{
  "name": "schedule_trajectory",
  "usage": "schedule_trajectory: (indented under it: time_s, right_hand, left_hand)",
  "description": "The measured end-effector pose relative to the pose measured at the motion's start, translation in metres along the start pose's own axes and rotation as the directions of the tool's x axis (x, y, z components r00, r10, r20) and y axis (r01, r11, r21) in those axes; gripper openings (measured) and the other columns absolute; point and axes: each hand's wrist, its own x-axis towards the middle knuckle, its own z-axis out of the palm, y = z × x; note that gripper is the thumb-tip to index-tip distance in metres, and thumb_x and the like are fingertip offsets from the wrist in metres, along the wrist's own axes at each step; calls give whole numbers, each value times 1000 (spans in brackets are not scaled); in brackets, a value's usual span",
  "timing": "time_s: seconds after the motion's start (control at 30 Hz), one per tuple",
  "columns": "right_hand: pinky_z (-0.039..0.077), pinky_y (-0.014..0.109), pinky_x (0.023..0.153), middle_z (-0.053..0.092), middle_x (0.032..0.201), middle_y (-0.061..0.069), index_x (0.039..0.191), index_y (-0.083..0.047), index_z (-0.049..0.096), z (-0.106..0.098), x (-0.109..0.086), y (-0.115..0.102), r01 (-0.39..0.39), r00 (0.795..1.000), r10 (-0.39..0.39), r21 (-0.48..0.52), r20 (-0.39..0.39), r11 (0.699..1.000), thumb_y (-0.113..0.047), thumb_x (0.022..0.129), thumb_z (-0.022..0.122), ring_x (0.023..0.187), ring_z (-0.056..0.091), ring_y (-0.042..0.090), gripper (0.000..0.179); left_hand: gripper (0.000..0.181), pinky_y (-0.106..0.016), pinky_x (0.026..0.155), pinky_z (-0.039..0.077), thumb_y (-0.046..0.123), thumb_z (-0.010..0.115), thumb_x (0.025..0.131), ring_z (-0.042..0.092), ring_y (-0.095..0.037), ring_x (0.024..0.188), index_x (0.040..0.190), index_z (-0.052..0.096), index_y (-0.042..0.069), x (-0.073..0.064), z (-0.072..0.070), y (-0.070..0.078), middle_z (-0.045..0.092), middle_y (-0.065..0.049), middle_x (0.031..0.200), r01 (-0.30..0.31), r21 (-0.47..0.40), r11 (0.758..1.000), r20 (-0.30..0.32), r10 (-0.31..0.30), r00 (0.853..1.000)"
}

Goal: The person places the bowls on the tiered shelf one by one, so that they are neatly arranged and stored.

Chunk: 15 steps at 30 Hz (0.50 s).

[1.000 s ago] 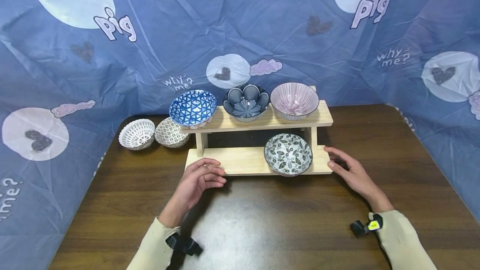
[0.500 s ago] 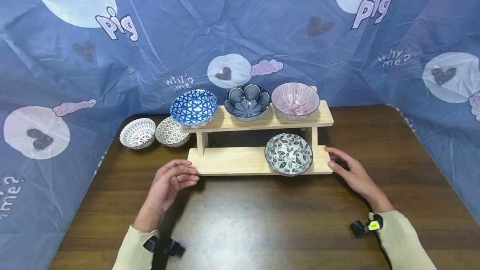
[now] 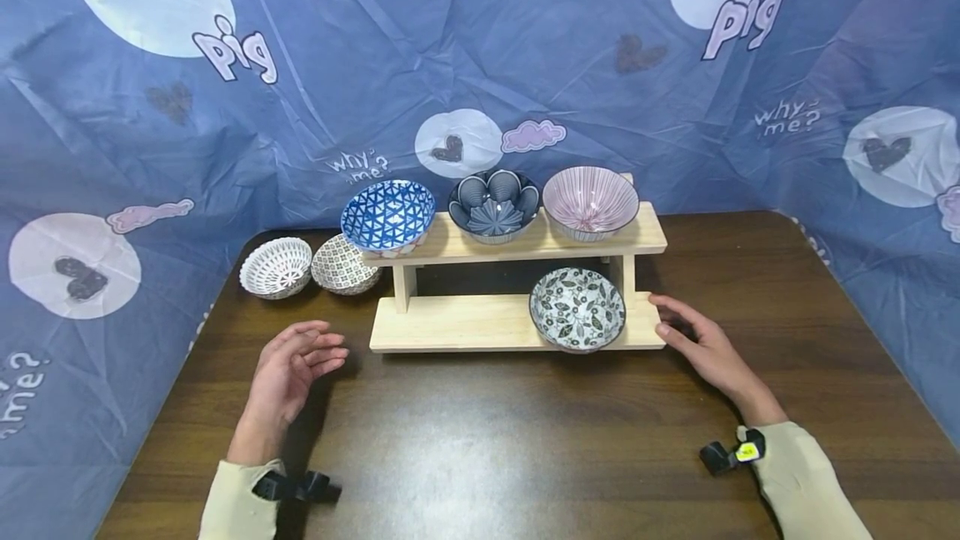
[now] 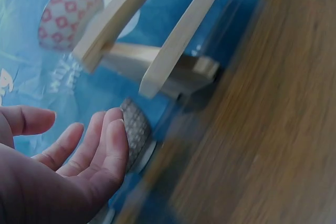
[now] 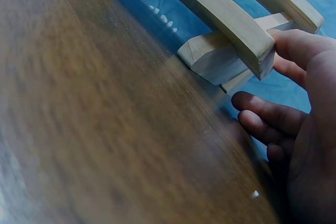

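Note:
A two-tier wooden stand stands on the table. On its upper tier are a blue-and-white triangle-patterned bowl, a dark blue petal-patterned bowl and a pink-striped bowl. A leaf-patterned bowl sits toward the right of the lower tier. My left hand, fingers loosely bent and holding nothing, hovers left of the stand. In the left wrist view, those fingers overlap a patterned bowl behind. My right hand touches the right end of the lower board with its fingertips.
Left of the stand, a white fluted bowl and a grey-patterned bowl stand side by side on the brown wooden table. A blue printed cloth hangs behind and along both sides.
My left hand has moved left from the lower board's front, past its left end, and now is apart from it. The right hand stays at the right end; the bowls have not moved.

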Motion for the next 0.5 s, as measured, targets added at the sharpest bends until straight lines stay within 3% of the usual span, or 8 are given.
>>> schedule_trajectory:
  time_s: [0.27, 0.5]
  right_hand:
    - [41, 16, 90, 49, 148, 21, 148, -10, 47, 0, 0, 2, -30, 999, 30, -40, 10, 999, -29, 105, 52, 109, 45, -16, 47]
    - [41, 17, 90, 49, 149, 20, 148, -10, 47, -1, 1, 3, -32, 999, 33, -51, 16, 998, -30, 105, 52, 108, 44, -18, 48]
  left_hand:
    - [38, -34, 72, 65, 3, 35, 107, 77, -23, 77, 98, 71, 8, -1, -27, 8, 79, -10, 87, -33, -84, 996, -74, 27, 997]
    - [37, -35, 69, 65, 5, 37, 106, 77, -25, 75, 94, 71, 9, -2, -42, 16, 78, -11, 85, -9, -131, 991, -171, -13, 985]
